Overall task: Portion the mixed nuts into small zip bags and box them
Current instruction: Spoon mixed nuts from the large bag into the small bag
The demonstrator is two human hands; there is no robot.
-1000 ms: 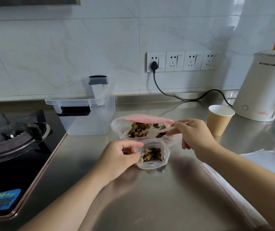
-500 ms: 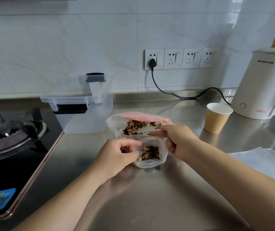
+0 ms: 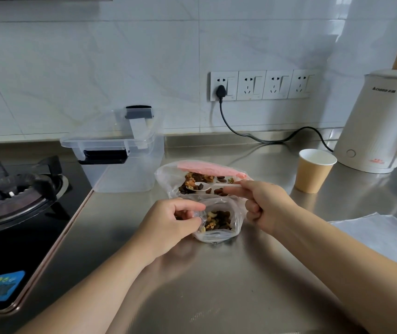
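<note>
A home kitchen: gas hob [image 3: 16, 194] set into a steel counter [image 3: 216, 285], white marble-look tiled wall [image 3: 96, 68], row of sockets [image 3: 262, 85], electric kettle [image 3: 382, 121] plugged in beside them

Two bare forearms reach in from the lower edge of the frame and converge near its centre, just above the tabletop [image 3: 216, 285]. The left hand [image 3: 171, 222] is curled, thumb and forefinger pinched on the near left rim of a small zip bag [image 3: 219, 222], the remaining fingers tucked under. The right hand [image 3: 264, 203] sits just beyond and to the right, knuckles up, its thumb and forefinger extended leftward and closed on the handle of a white plastic spoon [image 3: 207, 188]; the other three fingers are folded into the palm. The hands are close together but apart.
</note>
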